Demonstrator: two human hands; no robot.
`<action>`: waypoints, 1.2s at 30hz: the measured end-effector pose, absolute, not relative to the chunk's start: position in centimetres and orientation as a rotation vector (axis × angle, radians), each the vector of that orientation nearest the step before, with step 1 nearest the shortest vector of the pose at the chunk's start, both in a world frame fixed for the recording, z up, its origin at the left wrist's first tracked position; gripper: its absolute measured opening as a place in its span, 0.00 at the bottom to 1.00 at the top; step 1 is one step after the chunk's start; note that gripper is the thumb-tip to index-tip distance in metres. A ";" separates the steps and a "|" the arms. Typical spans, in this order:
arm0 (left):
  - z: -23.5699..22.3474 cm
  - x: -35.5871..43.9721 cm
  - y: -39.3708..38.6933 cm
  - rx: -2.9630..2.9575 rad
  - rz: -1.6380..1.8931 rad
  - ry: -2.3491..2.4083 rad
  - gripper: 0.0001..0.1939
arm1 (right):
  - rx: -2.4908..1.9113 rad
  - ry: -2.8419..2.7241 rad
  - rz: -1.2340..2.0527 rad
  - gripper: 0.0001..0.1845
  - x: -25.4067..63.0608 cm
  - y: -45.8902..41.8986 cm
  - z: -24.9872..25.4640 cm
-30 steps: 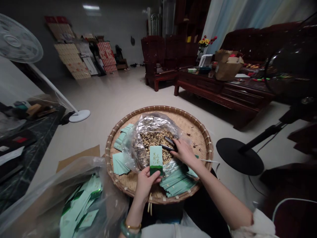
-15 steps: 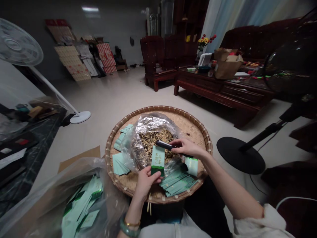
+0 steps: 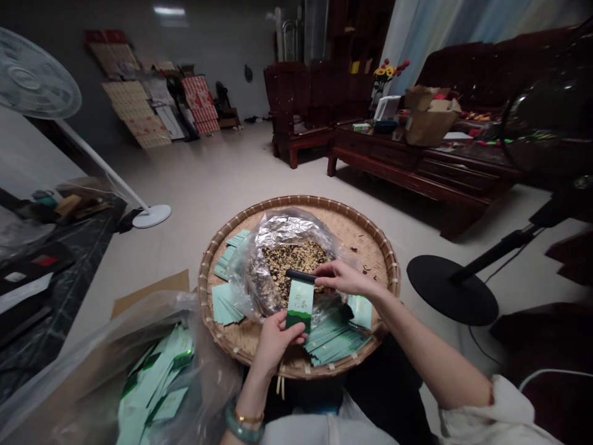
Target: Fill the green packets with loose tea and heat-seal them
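Note:
Over the woven bamboo tray (image 3: pixel 391 272), my left hand (image 3: pixel 277 337) pinches the lower end of a pale green tea sachet (image 3: pixel 300 301) with a dark green band. My right hand (image 3: pixel 340 277) grips a slim black bag sealer (image 3: pixel 300 275), which lies across the sachet's top edge. Behind them, a clear plastic bag (image 3: pixel 296 226) stands open with dried loose tea (image 3: pixel 291 254) inside. A fanned pile of green sachets (image 3: pixel 336 337) lies below my right hand. More sachets (image 3: pixel 227 303) rest at the tray's left side.
A large plastic bag of green sachets (image 3: pixel 155 380) sits at lower left. A white fan (image 3: pixel 152 215) stands on the left, a black fan base (image 3: pixel 451 289) on the right. Beyond is a dark wooden table (image 3: pixel 407 161) bearing a paper bag (image 3: pixel 430 117).
The bag sealer has turned and come down onto the sachet's top edge; before, it was tilted beside the top. The sachet has shifted slightly right. The view has moved a little.

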State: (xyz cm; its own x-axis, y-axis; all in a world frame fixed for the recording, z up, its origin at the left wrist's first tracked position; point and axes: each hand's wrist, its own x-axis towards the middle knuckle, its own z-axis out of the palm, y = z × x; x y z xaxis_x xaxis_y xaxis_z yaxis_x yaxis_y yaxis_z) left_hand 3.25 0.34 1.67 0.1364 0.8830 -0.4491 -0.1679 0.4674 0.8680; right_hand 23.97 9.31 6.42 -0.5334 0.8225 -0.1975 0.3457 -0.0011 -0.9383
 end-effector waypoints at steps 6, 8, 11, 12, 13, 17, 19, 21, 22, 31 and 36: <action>1.8 2.8 0.5 0.731 0.897 1.207 0.20 | -1.165 -1.732 1.731 0.22 24.4 9.3 6.7; 1.9 2.6 0.5 0.733 0.903 1.209 0.20 | -1.172 -1.673 1.773 0.23 24.7 9.2 6.8; 1.8 2.5 0.6 0.725 0.918 1.218 0.20 | -1.208 -1.598 1.757 0.25 24.9 9.0 7.0; 1.8 2.5 0.6 0.722 0.921 1.220 0.20 | -1.218 -1.596 1.746 0.25 24.8 9.0 7.0; 1.8 2.5 0.6 0.721 0.922 1.220 0.20 | -1.229 -1.610 1.735 0.24 24.8 8.9 7.0; 1.8 2.6 0.6 0.728 0.917 1.211 0.20 | -1.274 -1.710 1.679 0.22 24.2 8.6 6.9; 1.8 2.6 0.7 0.743 0.917 1.210 0.19 | -1.279 -1.716 1.650 0.21 24.0 8.5 6.9; 1.9 2.5 0.7 0.753 0.915 1.214 0.18 | -1.271 -1.702 1.637 0.22 24.0 8.5 6.8; 1.9 2.5 0.7 0.754 0.914 1.218 0.18 | -1.264 -1.697 1.639 0.22 24.0 8.5 6.7; 1.9 2.6 0.6 0.730 0.918 1.213 0.19 | -1.207 -1.629 1.702 0.24 24.4 9.0 5.4; 1.8 2.6 0.8 0.729 0.914 1.209 0.19 | -1.188 -1.619 1.752 0.24 24.5 8.9 5.6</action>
State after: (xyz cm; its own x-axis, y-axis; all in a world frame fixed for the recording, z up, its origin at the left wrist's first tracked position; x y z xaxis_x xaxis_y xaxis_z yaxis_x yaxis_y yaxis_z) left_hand 2.58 0.77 1.84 0.0978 0.8863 -0.4528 -0.1936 0.4632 0.8649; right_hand 24.48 8.94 5.59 -0.5130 0.8133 -0.2746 0.2099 -0.1914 -0.9588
